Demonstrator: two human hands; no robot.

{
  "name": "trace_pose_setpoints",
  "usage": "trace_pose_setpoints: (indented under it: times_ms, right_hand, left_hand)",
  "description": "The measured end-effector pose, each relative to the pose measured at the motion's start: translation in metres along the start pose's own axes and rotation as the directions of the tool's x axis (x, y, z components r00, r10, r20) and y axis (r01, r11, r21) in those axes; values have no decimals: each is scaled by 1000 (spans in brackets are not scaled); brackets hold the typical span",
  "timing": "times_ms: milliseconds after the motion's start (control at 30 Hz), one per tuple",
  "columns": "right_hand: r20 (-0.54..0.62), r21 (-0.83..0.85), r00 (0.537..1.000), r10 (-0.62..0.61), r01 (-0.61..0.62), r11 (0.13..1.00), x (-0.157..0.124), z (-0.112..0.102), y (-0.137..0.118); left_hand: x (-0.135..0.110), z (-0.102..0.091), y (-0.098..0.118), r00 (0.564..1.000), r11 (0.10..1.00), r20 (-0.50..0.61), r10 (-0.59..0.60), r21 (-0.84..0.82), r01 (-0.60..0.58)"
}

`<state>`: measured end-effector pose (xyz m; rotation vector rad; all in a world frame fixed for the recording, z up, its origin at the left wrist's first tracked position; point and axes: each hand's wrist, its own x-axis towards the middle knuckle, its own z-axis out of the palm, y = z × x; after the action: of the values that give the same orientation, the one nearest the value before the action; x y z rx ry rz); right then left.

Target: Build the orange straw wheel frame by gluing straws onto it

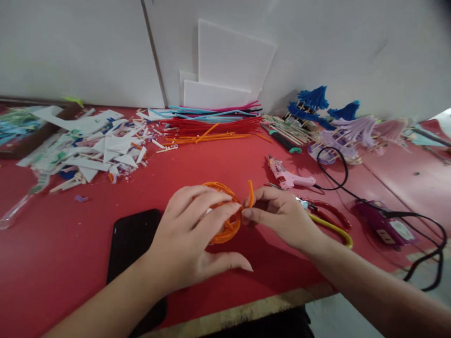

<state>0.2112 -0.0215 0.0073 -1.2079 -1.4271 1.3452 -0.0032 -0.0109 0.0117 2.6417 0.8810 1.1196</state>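
My left hand [192, 230] is curled over an orange ring-shaped piece [225, 225] wound from pipe cleaner, holding it on the red table [229, 164]. My right hand [278, 213] pinches the loose orange pipe cleaner end [251, 192], which sticks up beside the ring. Both hands meet at the ring's right edge. Part of the ring is hidden under my left fingers.
A black phone [134, 244] lies left of my left wrist. A pink glue gun [289, 176], pliers with red and yellow handles [331, 220] and a purple power block with black cable [387, 227] lie to the right. Pipe cleaner bundles [211, 124], white scraps [95, 145] and tasselled figures [338, 131] line the back.
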Motion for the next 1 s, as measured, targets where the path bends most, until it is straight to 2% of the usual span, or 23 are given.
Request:
trace_pose_setpoints:
  times_ms: [67, 133, 233, 300, 433, 500, 567, 633, 667, 700, 733, 767, 833, 867, 933, 967, 1000]
  right_hand:
    - [-27, -231, 986, -162, 151, 961, -4, 0, -5]
    - [6, -417, 934, -357, 327, 848, -7, 0, -9]
    - [131, -471, 842, -523, 517, 715, -7, -1, -13]
    - [161, -479, 814, -557, 558, 678, -6, 0, -13]
    - [112, -538, 833, -542, 510, 671, -6, 6, -11]
    - [134, -538, 817, -561, 535, 651, -8, 9, -9]
    - [229, -530, 766, -600, 616, 583, -11, 11, -8]
    - [329, -503, 696, -638, 701, 505, -16, 11, -7]
    - [350, -494, 668, -656, 727, 477, -19, 8, -7]
    - [341, -504, 659, -670, 730, 462, -21, 4, -8]
    - [299, -544, 676, -674, 701, 461, -22, -3, -8]
    - [232, -613, 713, -661, 635, 471, -22, -13, -8]
    - [19, -785, 806, -591, 378, 491, -20, -38, -8]
    - [-81, -844, 833, -548, 235, 482, -17, -54, -7]
    - [-245, -891, 844, -477, -2, 453, -9, -86, -5]
    - [-287, -895, 868, -404, -92, 437, -5, -100, -4]
    - [-297, -898, 878, -376, -124, 421, -2, -112, -2]
  left_hand:
    - [-1, 3, -1, 998, 998, 49, 34, 48, -36]
    - [0, 6, -3, 998, 999, 53, 26, 37, -28]
    - [1, 8, -7, 999, 1000, 33, 23, -6, -23]
    - [2, 8, -8, 999, 999, 43, 27, -21, -26]
    - [1, 10, -8, 998, 999, 55, 24, -25, -23]
    - [1, 11, -7, 999, 1000, 45, 3, -4, -3]
    - [0, 12, -6, 999, 999, 40, -17, 31, 16]
    - [-1, 12, -5, 999, 998, 45, -22, 66, 19]
    - [-1, 12, -4, 999, 997, 47, -27, 75, 24]
    - [-1, 12, -4, 999, 996, 42, -34, 80, 30]
    - [0, 11, -3, 999, 996, 32, -44, 76, 41]
    - [0, 11, -2, 998, 996, 19, -58, 65, 57]
    - [0, 11, -2, 996, 996, -16, -83, 25, 84]
    - [1, 11, -3, 995, 995, -25, -100, -3, 100]
    - [3, 9, -3, 987, 985, -30, -159, -67, 156]
    - [4, 8, -4, 980, 976, -25, -198, -100, 195]
    - [6, 7, -4, 970, 962, -15, -243, -128, 239]
